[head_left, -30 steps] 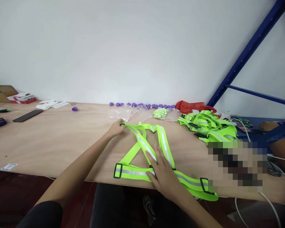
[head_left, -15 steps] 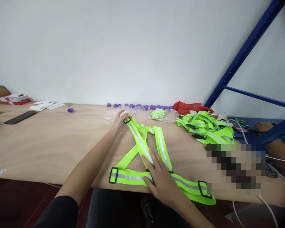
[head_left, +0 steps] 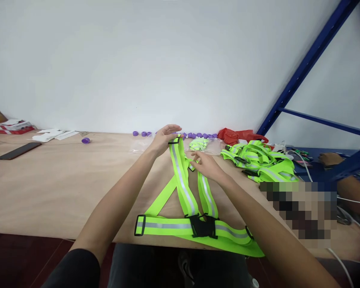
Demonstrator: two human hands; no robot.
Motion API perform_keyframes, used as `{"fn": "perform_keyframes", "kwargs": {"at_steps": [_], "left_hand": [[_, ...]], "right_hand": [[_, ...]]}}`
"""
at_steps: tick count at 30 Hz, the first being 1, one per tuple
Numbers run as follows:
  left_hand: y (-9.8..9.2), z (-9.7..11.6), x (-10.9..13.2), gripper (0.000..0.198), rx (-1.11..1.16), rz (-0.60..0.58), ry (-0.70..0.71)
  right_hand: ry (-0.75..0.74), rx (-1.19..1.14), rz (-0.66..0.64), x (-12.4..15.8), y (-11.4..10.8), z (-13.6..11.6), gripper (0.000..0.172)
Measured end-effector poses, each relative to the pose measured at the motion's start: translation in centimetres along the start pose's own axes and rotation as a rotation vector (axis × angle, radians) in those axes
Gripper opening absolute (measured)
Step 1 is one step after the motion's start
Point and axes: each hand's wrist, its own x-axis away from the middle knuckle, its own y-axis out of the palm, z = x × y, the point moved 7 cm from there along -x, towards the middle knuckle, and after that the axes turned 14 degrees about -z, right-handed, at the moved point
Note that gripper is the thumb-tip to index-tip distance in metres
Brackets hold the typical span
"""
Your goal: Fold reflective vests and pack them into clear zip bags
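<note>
– How is the harness [head_left: 183,184] made up?
– Of bright green webbing, silver-striped; it is laid along the near edge of the table [head_left: 78,180]; two long straps [head_left: 208,192] are joined to a cross strap [head_left: 168,226] by one black clip [head_left: 203,227]; the cross strap is fitted with two black slides [head_left: 143,226], one at each end
– And the hands?
– The end of one long strap is clamped in the fingers of the left hand [head_left: 164,140]; the right hand [head_left: 207,165] is held beside the other, its fingers bent; whether anything is gripped cannot be told
– What else is counted?
– One heap of green straps [head_left: 261,160], one bagged bundle [head_left: 198,144], one phone [head_left: 19,151], one stray purple ring [head_left: 85,140]
</note>
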Motion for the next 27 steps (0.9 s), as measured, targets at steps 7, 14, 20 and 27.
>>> {"fn": "perform_keyframes", "kwargs": {"at_steps": [7, 14, 20, 27], "left_hand": [[1.2, 0.4, 0.6, 0.029, -0.143, -0.006, 0.017], [-2.9, -1.8, 2.1, 0.029, -0.61, 0.116, -0.278], [-4.6, -5.8, 2.6, 0.028, -0.876, 0.108, -0.383], [2.4, -7.0, 7.0, 0.058, -1.316, -0.163, -0.314]], "right_hand": [[-0.192, 0.079, -0.263, -5.6, 2.3, -0.6, 0.058], [-0.008, 0.225, -0.309, -7.1, 2.8, 2.5, 0.051], [0.121, 0.245, -0.3, -7.2, 2.2, 4.3, 0.043], [0.151, 0.186, -0.164, -6.3, 1.8, 4.5, 0.041]]}}
